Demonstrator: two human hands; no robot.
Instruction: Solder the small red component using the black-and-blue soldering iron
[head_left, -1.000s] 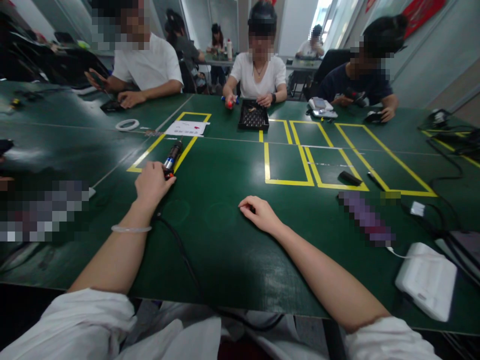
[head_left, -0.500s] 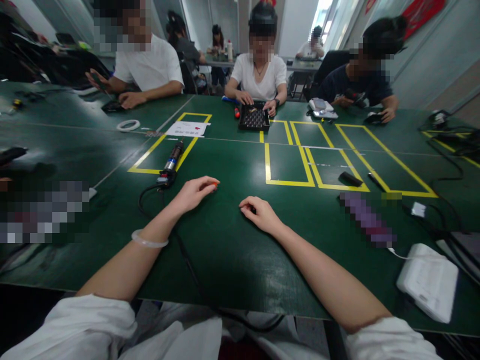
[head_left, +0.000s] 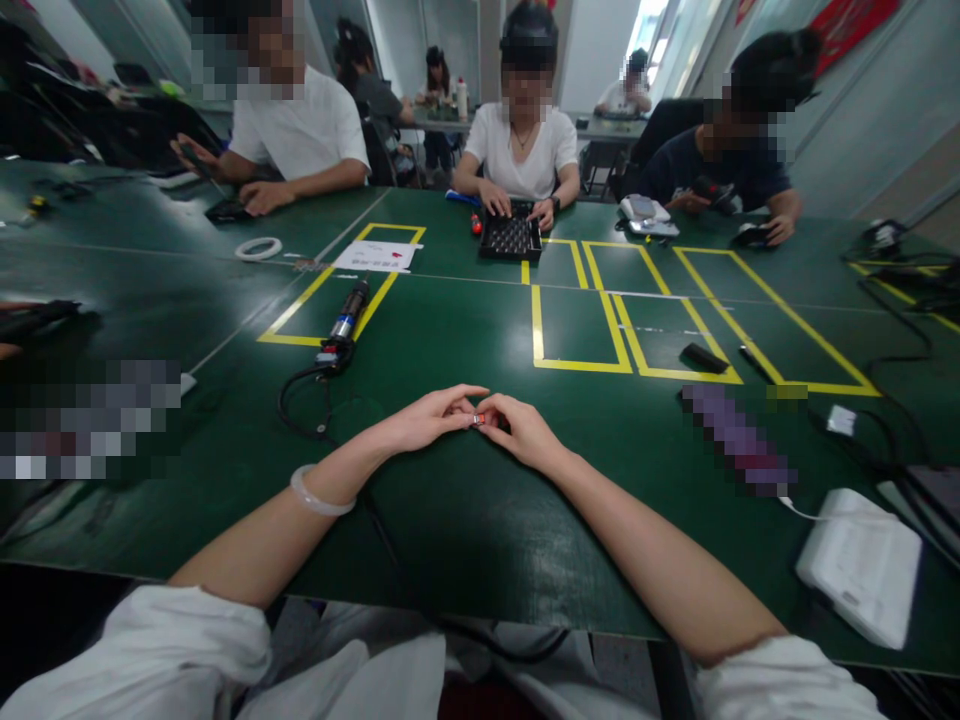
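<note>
In the head view, your two hands meet at the middle of the green desk, just in front of you. Your left hand and your right hand rest on the surface with their fingertips brought together around a small red piece. The left fingers are closed down to a pinch on one end of it, and the right fingers pinch the other end; the piece is too small to tell more than its red and metal colour. Holding it low, with both wrists on the desk, seems meant to steady so tiny a part between the two pinches.

The electric screwdriver lies alone on the yellow tape line to your left, its black cable looping back toward you, well apart from either hand. A white box sits at your far right, and a black tray lies across the desk in front of another person, whose hands are on it.

Compared with a second ago, your left hand has let go of the screwdriver and travelled across to the centre; half a second ago it was midway with something red at its fingertips. Your right hand has barely shifted, and the screwdriver stays where it was left.
</note>
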